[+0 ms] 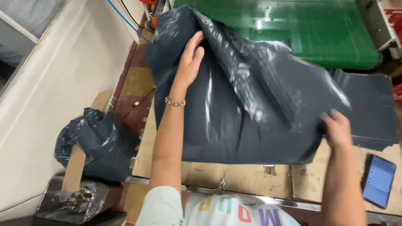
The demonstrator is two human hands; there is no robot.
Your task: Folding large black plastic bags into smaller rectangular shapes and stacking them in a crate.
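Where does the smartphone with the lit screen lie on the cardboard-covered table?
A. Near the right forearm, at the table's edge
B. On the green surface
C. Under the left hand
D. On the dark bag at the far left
A: the smartphone with the lit screen lies on the cardboard-covered table, beside the right forearm, below the right hand.

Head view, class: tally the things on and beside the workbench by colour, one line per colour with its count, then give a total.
Dark grey: 3 – the plastic bag in the hands, the stack of flat bags, the stuffed bag.
Green: 1 – the mat.
Blue: 1 – the phone.
Total: 5
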